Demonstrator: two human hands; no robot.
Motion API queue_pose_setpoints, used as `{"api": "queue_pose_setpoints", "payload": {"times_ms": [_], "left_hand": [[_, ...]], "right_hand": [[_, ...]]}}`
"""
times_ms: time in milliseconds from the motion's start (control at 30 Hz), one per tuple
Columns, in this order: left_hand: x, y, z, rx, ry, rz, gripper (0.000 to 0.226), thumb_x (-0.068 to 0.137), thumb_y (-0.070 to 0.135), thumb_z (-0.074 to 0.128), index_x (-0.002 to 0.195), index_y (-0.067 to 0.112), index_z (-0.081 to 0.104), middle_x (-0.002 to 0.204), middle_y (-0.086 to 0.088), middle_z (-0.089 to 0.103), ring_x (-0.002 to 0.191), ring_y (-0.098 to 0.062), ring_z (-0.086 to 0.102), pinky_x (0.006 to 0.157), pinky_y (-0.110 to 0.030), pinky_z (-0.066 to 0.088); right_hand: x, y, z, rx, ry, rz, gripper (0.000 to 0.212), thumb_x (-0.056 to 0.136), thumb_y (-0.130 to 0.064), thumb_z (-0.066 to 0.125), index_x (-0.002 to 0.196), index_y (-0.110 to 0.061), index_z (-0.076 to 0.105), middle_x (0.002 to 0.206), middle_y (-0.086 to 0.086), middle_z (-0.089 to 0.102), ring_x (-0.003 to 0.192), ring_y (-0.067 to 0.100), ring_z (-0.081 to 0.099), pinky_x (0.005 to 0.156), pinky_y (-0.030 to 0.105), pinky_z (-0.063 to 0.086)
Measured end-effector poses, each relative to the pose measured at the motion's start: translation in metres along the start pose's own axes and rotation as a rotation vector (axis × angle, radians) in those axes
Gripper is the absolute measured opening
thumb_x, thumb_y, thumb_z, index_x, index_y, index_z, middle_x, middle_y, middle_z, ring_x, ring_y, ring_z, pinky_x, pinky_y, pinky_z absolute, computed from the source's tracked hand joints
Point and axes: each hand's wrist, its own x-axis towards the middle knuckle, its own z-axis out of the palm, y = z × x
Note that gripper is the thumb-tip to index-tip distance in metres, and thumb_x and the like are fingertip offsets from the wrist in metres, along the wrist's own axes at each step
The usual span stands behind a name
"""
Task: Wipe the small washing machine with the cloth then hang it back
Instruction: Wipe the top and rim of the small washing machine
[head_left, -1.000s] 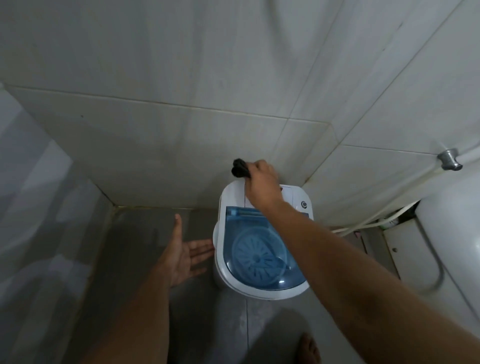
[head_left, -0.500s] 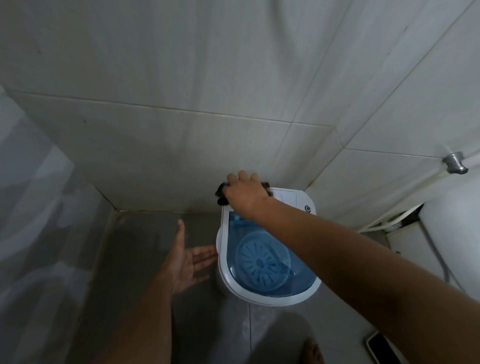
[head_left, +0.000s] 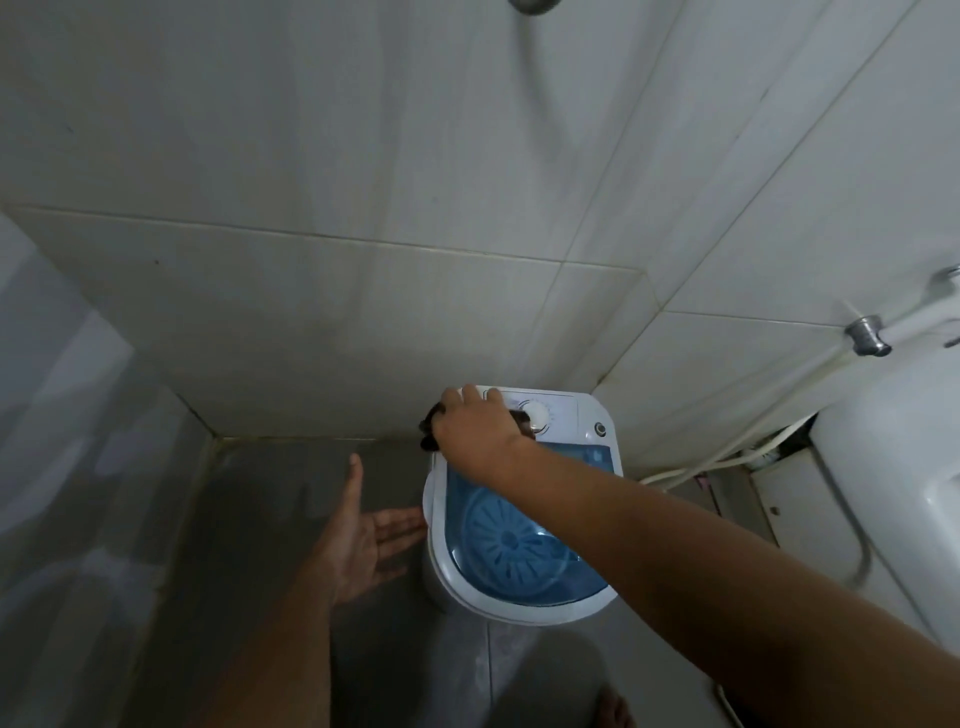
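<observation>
A small white washing machine (head_left: 582, 415) with a clear blue lid (head_left: 524, 545) stands on the floor in the corner of a tiled room. My right hand (head_left: 478, 431) presses a dark cloth (head_left: 430, 431) onto the machine's rear left corner, just left of the white dial (head_left: 537, 413). Most of the cloth is hidden under my palm. My left hand (head_left: 363, 540) hangs open beside the machine's left side, fingertips close to its rim, holding nothing.
Tiled walls close in behind and to the right of the machine. A white basin (head_left: 893, 467) juts out at the right, with a metal tap fitting (head_left: 865, 335) and white hoses (head_left: 727, 457) beneath. Grey floor (head_left: 291, 519) spreads left. My bare toes (head_left: 615, 706) show at bottom.
My right hand slid the cloth leftward from the middle of the control panel to the rear left corner. The view shifted, bringing the dial into sight. My left hand stayed open.
</observation>
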Motion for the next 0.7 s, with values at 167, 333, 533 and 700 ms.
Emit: {"api": "queue_pose_setpoints", "payload": {"times_ms": [167, 333, 533, 700], "left_hand": [[-0.003, -0.001, 0.003, 0.006, 0.002, 0.009, 0.122, 0.057, 0.104, 0.022, 0.116, 0.009, 0.07, 0.128, -0.009, 0.068, 0.125, -0.024, 0.056, 0.113, -0.054, 0.025], [-0.006, 0.001, 0.008, 0.03, 0.04, 0.02, 0.129, 0.056, 0.104, 0.025, 0.127, 0.005, 0.067, 0.132, -0.01, 0.068, 0.126, -0.024, 0.057, 0.114, -0.055, 0.027], [-0.006, 0.002, 0.011, 0.042, 0.069, 0.025, 0.132, 0.056, 0.104, 0.024, 0.132, 0.004, 0.063, 0.128, -0.01, 0.07, 0.123, -0.025, 0.058, 0.112, -0.052, 0.027], [-0.005, 0.002, 0.012, 0.014, 0.075, 0.021, 0.124, 0.056, 0.104, 0.022, 0.122, 0.009, 0.067, 0.121, -0.01, 0.072, 0.117, -0.023, 0.06, 0.101, -0.048, 0.033]], "right_hand": [[-0.015, 0.033, -0.014, 0.472, -0.195, -0.129, 0.029, 0.091, -0.017, 0.064, 0.119, -0.01, 0.067, 0.113, 0.016, 0.067, 0.104, 0.034, 0.065, 0.079, 0.036, 0.05], [0.024, 0.073, -0.007, 0.43, 0.123, 0.197, 0.039, 0.096, -0.021, 0.058, 0.135, -0.019, 0.059, 0.127, 0.014, 0.054, 0.114, 0.035, 0.053, 0.091, 0.047, 0.049], [-0.003, 0.004, 0.035, 0.235, 0.166, -0.104, 0.053, 0.085, -0.014, 0.065, 0.138, -0.02, 0.056, 0.136, 0.01, 0.049, 0.121, 0.037, 0.045, 0.094, 0.048, 0.041], [-0.009, -0.007, 0.026, 0.515, 0.139, -0.227, 0.048, 0.09, -0.013, 0.062, 0.137, -0.02, 0.06, 0.128, 0.012, 0.057, 0.117, 0.036, 0.051, 0.094, 0.047, 0.046]]}}
